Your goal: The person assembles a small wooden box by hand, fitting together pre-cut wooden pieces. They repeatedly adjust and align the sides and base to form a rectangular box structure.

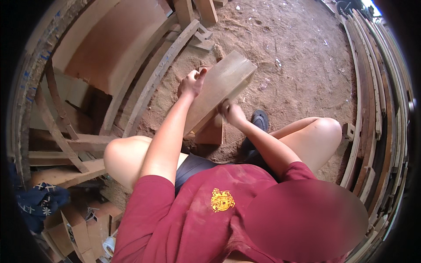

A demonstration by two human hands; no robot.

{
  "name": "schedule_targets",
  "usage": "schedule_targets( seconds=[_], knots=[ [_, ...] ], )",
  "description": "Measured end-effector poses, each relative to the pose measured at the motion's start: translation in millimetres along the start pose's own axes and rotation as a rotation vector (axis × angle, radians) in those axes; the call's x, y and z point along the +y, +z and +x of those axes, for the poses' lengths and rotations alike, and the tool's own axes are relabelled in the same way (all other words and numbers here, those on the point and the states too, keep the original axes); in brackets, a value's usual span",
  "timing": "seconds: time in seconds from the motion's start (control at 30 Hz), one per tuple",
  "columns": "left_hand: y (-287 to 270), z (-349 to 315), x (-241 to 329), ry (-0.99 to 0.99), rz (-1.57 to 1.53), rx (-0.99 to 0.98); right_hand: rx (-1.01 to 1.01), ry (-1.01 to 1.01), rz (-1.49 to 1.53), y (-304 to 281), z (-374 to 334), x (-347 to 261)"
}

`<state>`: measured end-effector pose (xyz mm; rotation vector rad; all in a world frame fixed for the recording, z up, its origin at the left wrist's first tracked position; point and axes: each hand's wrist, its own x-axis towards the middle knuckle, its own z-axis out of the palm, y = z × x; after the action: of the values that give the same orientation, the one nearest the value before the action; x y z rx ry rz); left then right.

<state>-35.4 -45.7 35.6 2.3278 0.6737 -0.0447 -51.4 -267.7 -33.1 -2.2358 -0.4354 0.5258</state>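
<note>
A long, light-brown wooden box (219, 85) lies slantwise in front of me, its far end up and to the right. Beneath it a reddish-brown wooden piece (210, 133) shows at the near end, standing on the ground. At the box's left edge is my left hand (192, 83), its fingers curled against the wood and its thumb raised. Close against the right side of the box, my right hand (232, 113) is closed and slightly blurred. Whatever its fingers hold is hidden from view.
Sandy, sawdust-covered ground (298, 57) surrounds the box. Long boards (372, 87) are stacked along the right. Wooden frames (162, 65) and a large panel (114, 39) stand at left. Dark patterned cloth (41, 201) and wood offcuts (79, 228) lie at lower left. A dark sandal (260, 119) is near my right hand.
</note>
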Motion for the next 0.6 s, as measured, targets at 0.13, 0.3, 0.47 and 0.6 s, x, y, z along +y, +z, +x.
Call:
schedule_targets(
  seconds=[0.13, 0.3, 0.47, 0.6],
  knots=[
    [12, -21, 16, 0.375, 0.206, 0.120, -0.860, -0.650, -0.407, -6, 15, 29],
    [23, -69, 53, 0.218, 0.684, -0.003, -0.862, -0.553, -0.884, -118, 20, -61],
    [10, -63, 64, 0.042, 0.661, -0.209, -0.625, -0.417, -0.800, -256, 25, -125],
    [-11, -47, 56, 0.102, 0.528, -0.229, -0.332, -0.201, -0.874, -292, 39, -126]
  ],
)
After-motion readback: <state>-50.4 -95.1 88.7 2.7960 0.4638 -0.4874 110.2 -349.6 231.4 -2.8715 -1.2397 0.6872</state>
